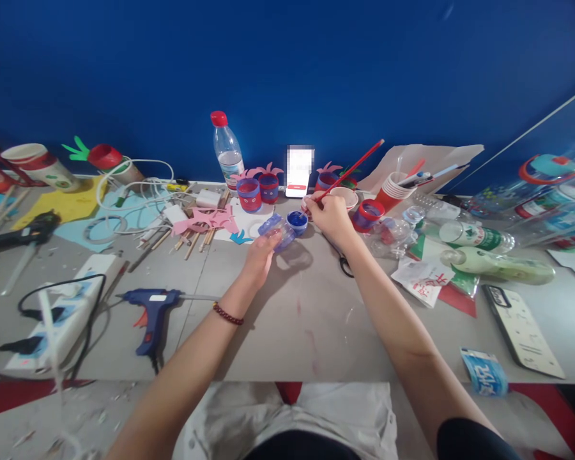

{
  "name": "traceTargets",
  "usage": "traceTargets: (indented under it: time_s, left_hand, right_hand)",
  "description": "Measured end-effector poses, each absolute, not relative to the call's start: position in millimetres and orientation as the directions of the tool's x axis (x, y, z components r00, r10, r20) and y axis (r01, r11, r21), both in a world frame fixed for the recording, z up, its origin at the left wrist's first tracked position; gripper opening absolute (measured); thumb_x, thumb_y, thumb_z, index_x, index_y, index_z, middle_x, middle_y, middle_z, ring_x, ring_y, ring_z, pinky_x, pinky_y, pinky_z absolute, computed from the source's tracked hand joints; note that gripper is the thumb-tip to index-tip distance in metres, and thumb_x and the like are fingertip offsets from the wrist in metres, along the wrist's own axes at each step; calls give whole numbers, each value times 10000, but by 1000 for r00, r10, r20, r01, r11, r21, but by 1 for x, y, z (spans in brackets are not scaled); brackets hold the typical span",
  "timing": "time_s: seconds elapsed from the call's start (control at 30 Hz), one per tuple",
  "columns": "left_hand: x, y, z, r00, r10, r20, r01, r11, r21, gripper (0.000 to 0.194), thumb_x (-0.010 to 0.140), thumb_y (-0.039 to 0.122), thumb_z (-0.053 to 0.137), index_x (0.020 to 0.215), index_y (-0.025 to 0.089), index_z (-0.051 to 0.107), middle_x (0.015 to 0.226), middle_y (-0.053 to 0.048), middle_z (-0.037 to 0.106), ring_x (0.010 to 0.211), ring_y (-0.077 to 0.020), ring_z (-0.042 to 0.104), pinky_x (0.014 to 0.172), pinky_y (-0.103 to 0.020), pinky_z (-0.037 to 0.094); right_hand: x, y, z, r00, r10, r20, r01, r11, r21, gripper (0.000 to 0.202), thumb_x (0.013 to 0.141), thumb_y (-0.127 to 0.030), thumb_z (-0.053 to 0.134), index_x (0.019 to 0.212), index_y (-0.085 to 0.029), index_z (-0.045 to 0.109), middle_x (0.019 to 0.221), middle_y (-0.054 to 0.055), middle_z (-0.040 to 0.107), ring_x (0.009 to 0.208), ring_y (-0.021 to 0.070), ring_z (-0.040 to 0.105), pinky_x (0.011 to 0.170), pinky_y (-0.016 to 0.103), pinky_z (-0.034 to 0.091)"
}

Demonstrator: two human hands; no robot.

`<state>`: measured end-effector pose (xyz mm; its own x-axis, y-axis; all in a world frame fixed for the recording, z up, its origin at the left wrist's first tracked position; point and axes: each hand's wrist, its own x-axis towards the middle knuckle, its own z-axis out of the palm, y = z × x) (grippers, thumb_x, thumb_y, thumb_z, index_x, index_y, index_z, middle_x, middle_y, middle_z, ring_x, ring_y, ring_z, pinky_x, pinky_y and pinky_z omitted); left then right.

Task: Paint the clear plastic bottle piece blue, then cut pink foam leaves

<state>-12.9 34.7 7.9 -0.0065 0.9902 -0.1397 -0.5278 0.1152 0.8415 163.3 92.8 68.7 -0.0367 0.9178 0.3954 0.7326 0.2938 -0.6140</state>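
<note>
Plastic piece (282, 237), seemingly part-painted, coating unfinished, gripped by left hand (262, 254), brush (357, 165) by right hand (334, 218); nearby cups (250, 200) look complete.

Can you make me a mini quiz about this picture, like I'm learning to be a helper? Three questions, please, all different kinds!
1. Which hand holds the red brush?
2. True or false: the bottle standing left of the lit phone has a green cap.
3. Fill in the blank: the small pot beside the plastic piece in the left hand has ____ paint inside.

Key:
1. The right hand.
2. False; its cap is red.
3. Blue.
</note>
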Motion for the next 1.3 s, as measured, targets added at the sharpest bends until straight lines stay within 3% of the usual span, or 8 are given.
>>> traceTargets:
  time_s: [0.5,0.67,0.83,1.07,1.3]
  left_hand:
    - [-15,33,6,12,989,-144,-532,129,837,427,558,482,908,838,212,730,964,-61,748,1149,-287,652,1090,-446,439]
    - [-14,32,7,0,989,-148,-514,127,848,431,574,478,904,859,209,725,956,-47,749,1093,-266,668,1091,-446,432]
    - [-16,32,9,-22,980,-197,-529,156,834,436,588,432,907,897,188,719,1009,-84,742,1152,-274,641,1095,-438,409]
    - [-18,29,13,-32,972,-231,-483,187,856,422,583,437,905,871,193,716,983,-63,731,1159,-268,619,1096,-442,399]
    - [-15,24,20,-10,976,-218,-452,190,872,423,590,450,890,855,182,698,928,-59,720,1161,-297,611,1080,-450,392]
  right_hand:
    - [161,92,69,-45,935,352,707,279,-650,290,891,-257,586,608,-199,616,796,89,756,786,230,701,795,327,517]
    - [165,87,79,-1,920,391,691,284,-665,306,879,-264,598,579,-218,563,680,67,719,695,220,685,749,336,537]
    - [186,77,96,21,960,280,505,231,-832,194,909,-306,609,750,-197,626,669,50,713,608,196,681,671,354,575]
    - [206,58,108,-288,938,191,143,240,-960,322,851,-495,725,798,-192,634,784,62,736,695,181,715,635,329,621]
    - [190,51,108,-423,898,122,118,188,-975,391,808,-564,752,784,-183,665,742,45,727,668,157,697,650,321,621]
